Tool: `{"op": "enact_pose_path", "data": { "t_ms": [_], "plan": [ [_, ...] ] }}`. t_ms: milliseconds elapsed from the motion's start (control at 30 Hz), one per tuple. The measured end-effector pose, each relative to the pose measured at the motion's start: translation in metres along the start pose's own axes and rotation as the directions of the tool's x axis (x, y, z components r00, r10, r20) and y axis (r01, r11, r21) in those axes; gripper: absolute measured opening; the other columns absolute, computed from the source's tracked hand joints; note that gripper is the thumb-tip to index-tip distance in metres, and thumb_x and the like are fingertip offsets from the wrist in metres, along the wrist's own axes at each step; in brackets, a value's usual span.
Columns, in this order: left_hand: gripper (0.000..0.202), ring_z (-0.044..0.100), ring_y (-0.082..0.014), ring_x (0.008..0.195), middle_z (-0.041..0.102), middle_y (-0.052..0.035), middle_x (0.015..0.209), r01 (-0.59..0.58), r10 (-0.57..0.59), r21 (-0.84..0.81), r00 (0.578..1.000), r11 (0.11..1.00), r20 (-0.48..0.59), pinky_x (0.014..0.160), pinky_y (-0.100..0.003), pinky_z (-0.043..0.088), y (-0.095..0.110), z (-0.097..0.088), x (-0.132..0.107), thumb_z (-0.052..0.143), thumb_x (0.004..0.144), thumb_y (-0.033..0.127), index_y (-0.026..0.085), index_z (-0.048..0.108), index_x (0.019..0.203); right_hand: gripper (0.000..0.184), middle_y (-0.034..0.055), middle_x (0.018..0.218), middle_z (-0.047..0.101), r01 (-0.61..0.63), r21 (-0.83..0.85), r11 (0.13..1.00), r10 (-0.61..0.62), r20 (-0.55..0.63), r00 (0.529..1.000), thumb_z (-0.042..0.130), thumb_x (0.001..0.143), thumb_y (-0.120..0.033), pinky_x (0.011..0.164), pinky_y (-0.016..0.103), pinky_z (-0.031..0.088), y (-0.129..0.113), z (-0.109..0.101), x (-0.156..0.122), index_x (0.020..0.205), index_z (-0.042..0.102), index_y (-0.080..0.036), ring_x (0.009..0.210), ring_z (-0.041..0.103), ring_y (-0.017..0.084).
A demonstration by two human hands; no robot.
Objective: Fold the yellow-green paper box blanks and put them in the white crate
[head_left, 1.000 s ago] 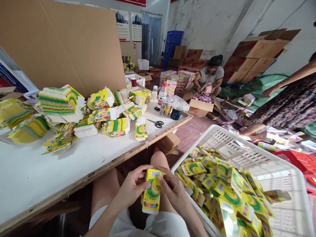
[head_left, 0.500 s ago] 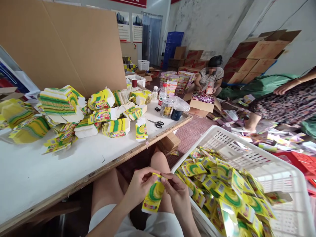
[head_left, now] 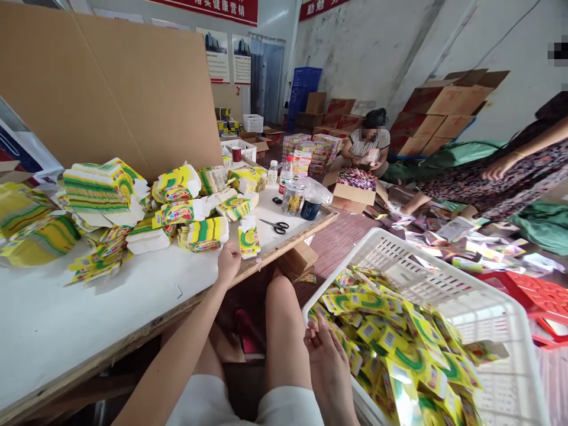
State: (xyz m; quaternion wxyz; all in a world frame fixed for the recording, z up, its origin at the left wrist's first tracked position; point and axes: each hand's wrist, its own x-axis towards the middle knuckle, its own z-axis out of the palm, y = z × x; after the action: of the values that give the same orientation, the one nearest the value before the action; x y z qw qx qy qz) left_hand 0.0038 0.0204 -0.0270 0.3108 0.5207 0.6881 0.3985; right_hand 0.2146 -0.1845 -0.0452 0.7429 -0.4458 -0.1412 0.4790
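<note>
Fingers of left hand [head_left: 228,264] curl empty beside flat glossy cartons [head_left: 248,238] (right hand [head_left: 326,358] open at latticed basket [head_left: 412,260]).

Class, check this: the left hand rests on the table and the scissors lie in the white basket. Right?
No: the head view shows the scissors on the table, not in the basket. The left hand does rest on the table.

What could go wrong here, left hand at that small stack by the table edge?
1. The left hand is beside the small carton stack near the table edge; a nudge could tip it off.
2. Scissors lie just past that stack; a blind reach might meet the blades.
3. Folded boxes pile up to the white basket's near rim by the right hand; some could spill.
</note>
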Motion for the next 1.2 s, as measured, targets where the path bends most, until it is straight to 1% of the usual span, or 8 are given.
{"op": "enact_pose_path", "data": {
  "t_ms": [433, 533, 633, 733, 833, 967, 1067, 1200],
  "plan": [
    [0.031, 0.067, -0.0225, 0.100, 0.065, -0.0090, 0.120, -0.008, 0.008, -0.004, 0.998, 1.000, 0.067, 0.085, -0.043, 0.058, 0.008, -0.008, 0.009, 0.062, 0.095, 0.032, 0.016, 0.061, 0.120, 0.042, -0.0027, 0.063, 0.063, -0.212, -0.040, 0.976, 0.213, 0.016, 0.977, 0.093, 0.055, -0.045, 0.047, 0.019, 0.042, 0.007, 0.033, -0.018, 0.079, 0.072, -0.018, 0.050, 0.049, 0.008],
    [0.023, 0.067, -0.0188, 0.088, 0.068, -0.0057, 0.104, -0.071, 0.075, -0.095, 0.997, 0.993, 0.032, 0.078, -0.037, 0.057, 0.013, -0.021, -0.015, 0.061, 0.095, 0.033, 0.014, 0.064, 0.107, 0.042, -0.0034, 0.063, 0.064, -0.183, -0.064, 0.981, 0.183, -0.003, 0.983, 0.092, 0.056, -0.047, 0.048, 0.019, 0.041, 0.005, 0.030, -0.019, 0.080, 0.072, -0.018, 0.050, 0.047, 0.007],
    [0.023, 0.062, -0.0156, 0.071, 0.063, 0.0013, 0.073, -0.147, 0.166, -0.201, 0.983, 0.969, 0.081, 0.067, -0.027, 0.052, 0.017, -0.032, -0.068, 0.062, 0.091, 0.036, 0.017, 0.063, 0.080, 0.040, -0.0009, 0.075, 0.071, -0.118, -0.121, 0.986, 0.116, -0.016, 0.993, 0.090, 0.062, -0.046, 0.052, 0.020, 0.044, 0.004, 0.034, -0.018, 0.087, 0.073, -0.019, 0.057, 0.052, 0.009],
    [0.024, 0.059, -0.0147, 0.063, 0.062, 0.0019, 0.067, -0.180, 0.255, -0.289, 0.935, 0.940, 0.247, 0.060, -0.024, 0.047, 0.019, -0.038, -0.131, 0.069, 0.084, 0.039, 0.018, 0.063, 0.073, 0.042, 0.0027, 0.092, 0.075, -0.039, -0.165, 0.986, 0.042, 0.015, 0.999, 0.087, 0.065, -0.044, 0.055, 0.023, 0.048, 0.003, 0.044, -0.017, 0.097, 0.071, -0.022, 0.067, 0.061, 0.014],
    [0.027, 0.061, -0.0162, 0.068, 0.067, -0.0016, 0.073, -0.088, 0.296, -0.439, 0.851, 0.894, 0.433, 0.063, -0.025, 0.048, 0.020, -0.043, -0.167, 0.072, 0.083, 0.044, 0.017, 0.069, 0.077, 0.040, 0.0003, 0.081, 0.074, -0.044, -0.146, 0.988, 0.057, 0.090, 0.994, 0.088, 0.064, -0.042, 0.060, 0.026, 0.052, 0.001, 0.054, -0.018, 0.092, 0.067, -0.024, 0.069, 0.066, 0.017],
    [0.046, 0.068, -0.0261, 0.094, 0.074, -0.0107, 0.101, 0.205, 0.354, -0.701, 0.746, 0.683, 0.564, 0.085, -0.036, 0.052, 0.023, -0.048, -0.166, 0.070, 0.082, 0.056, 0.018, 0.073, 0.109, 0.037, 0.0006, 0.074, 0.073, -0.105, -0.165, 0.981, 0.136, 0.189, 0.973, 0.089, 0.063, -0.041, 0.062, 0.028, 0.054, -0.001, 0.060, -0.028, 0.088, 0.067, -0.023, 0.068, 0.068, 0.018],
    [0.057, 0.067, -0.0323, 0.107, 0.074, -0.0151, 0.113, 0.391, 0.386, -0.724, 0.650, 0.569, 0.654, 0.095, -0.044, 0.050, 0.025, -0.048, -0.162, 0.072, 0.080, 0.058, 0.018, 0.070, 0.121, 0.035, 0.0010, 0.072, 0.073, -0.163, -0.170, 0.972, 0.203, 0.252, 0.946, 0.088, 0.066, -0.042, 0.061, 0.028, 0.055, -0.002, 0.060, -0.035, 0.088, 0.069, -0.022, 0.066, 0.068, 0.019],
    [0.067, 0.064, -0.0362, 0.117, 0.072, -0.0171, 0.121, 0.455, 0.405, -0.710, 0.599, 0.538, 0.691, 0.102, -0.048, 0.047, 0.025, -0.045, -0.168, 0.078, 0.072, 0.058, 0.019, 0.070, 0.125, 0.030, -0.0006, 0.071, 0.072, -0.232, -0.109, 0.967, 0.254, 0.292, 0.922, 0.089, 0.065, -0.038, 0.062, 0.023, 0.053, -0.004, 0.058, -0.038, 0.084, 0.072, -0.022, 0.064, 0.066, 0.015]
  ]
}}
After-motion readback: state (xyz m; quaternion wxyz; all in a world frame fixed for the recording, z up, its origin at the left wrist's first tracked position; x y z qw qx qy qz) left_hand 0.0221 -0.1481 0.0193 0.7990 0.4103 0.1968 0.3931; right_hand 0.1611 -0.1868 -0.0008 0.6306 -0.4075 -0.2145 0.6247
